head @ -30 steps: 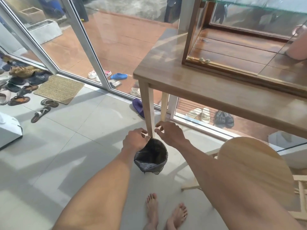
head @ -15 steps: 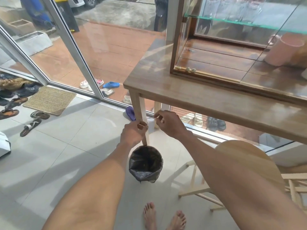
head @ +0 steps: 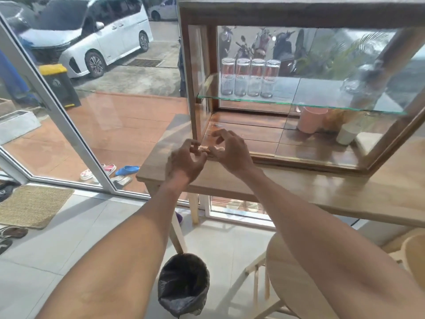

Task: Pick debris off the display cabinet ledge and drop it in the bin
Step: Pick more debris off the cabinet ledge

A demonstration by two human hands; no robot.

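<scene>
The wood-and-glass display cabinet (head: 299, 17) stands on a wooden table (head: 299, 192). Small pale bits of debris (head: 208, 148) lie on its front ledge (head: 299, 158) near the left corner. My left hand (head: 184, 161) and my right hand (head: 230, 150) hover right at those bits, fingers curled and apart, almost touching them. Whether any piece is pinched is unclear. The bin (head: 184, 284), lined with a black bag, sits on the floor below, beside the table leg.
Several glasses (head: 250, 77) stand on the glass shelf; a pink cup (head: 310, 119) and a white cup (head: 347, 134) sit on the cabinet floor. A round wooden stool (head: 296, 284) is at the lower right. Glass doors, a doormat (head: 32, 206) and sandals lie left.
Both hands rose from just above the bin up to the cabinet ledge, and my view lifted from the floor to the cabinet.
</scene>
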